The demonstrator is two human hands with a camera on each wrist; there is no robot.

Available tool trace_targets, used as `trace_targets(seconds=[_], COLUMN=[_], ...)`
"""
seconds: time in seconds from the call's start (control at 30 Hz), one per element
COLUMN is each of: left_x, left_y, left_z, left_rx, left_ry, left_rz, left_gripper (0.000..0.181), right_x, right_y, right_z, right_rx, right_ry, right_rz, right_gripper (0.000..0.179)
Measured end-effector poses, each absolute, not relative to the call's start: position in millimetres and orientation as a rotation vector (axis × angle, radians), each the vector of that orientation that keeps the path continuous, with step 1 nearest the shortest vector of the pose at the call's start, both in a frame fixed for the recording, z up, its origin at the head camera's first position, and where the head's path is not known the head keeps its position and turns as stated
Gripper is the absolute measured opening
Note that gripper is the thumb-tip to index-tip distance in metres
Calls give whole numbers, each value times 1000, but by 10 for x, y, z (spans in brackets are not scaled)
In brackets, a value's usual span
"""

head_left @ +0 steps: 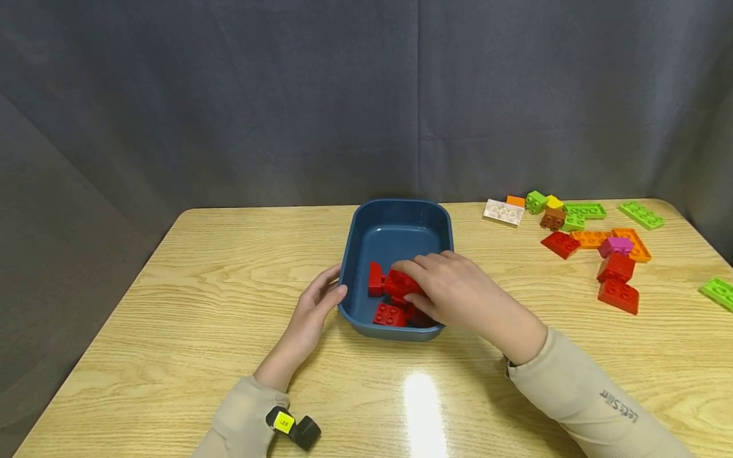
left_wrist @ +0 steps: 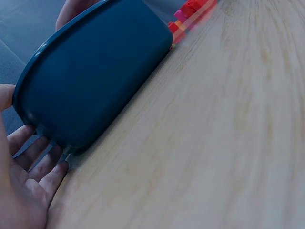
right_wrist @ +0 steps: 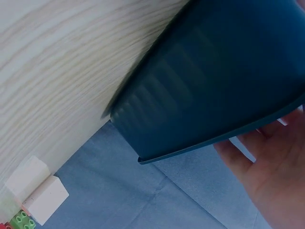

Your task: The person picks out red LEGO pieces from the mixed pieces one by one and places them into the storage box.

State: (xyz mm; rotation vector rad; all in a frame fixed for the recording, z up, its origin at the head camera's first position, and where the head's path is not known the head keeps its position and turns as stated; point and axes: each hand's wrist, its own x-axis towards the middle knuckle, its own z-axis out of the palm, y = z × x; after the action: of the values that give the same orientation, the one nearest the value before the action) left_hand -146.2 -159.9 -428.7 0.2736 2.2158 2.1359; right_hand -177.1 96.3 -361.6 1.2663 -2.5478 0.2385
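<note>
A dark blue plastic bin (head_left: 395, 205) stands on the wooden table with several red toy bricks (head_left: 390, 315) inside, bunched toward its near end. My right hand (head_left: 458, 289) reaches over the bin's right rim, thumb and fingers bent around a red brick (head_left: 403, 284); that hand partly covers the pile. At the bin's left side, my left hand (head_left: 312, 305) rests against the outer wall, thumb by the rim. In the left wrist view, the fingers (left_wrist: 45, 164) touch the lower wall. The bin wall hides the bricks from both wrist views.
Loose bricks lie to the right: a white one (head_left: 503, 212), green ones (head_left: 585, 210), an orange one (head_left: 592, 239), a pink one (head_left: 616, 246) and red ones (head_left: 618, 296). A green plate (head_left: 718, 292) lies near the right edge. A grey curtain (head_left: 286, 102) hangs behind the table.
</note>
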Motion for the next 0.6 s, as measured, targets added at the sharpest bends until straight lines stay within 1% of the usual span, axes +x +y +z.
trace_targets(seconds=[0.4, 0.6], left_x=[-1463, -1467], left_y=[-1597, -1600], left_z=[-4291, -4294], left_rx=[277, 286], left_ry=[2203, 2206], left_rz=[2151, 2153], left_gripper=[50, 50], right_x=[-1785, -1806], right_y=[994, 1044], right_z=[-3580, -3518], right_rx=[1236, 1205], right_ry=[-2529, -2542], right_rz=[256, 255], right_gripper=[38, 32])
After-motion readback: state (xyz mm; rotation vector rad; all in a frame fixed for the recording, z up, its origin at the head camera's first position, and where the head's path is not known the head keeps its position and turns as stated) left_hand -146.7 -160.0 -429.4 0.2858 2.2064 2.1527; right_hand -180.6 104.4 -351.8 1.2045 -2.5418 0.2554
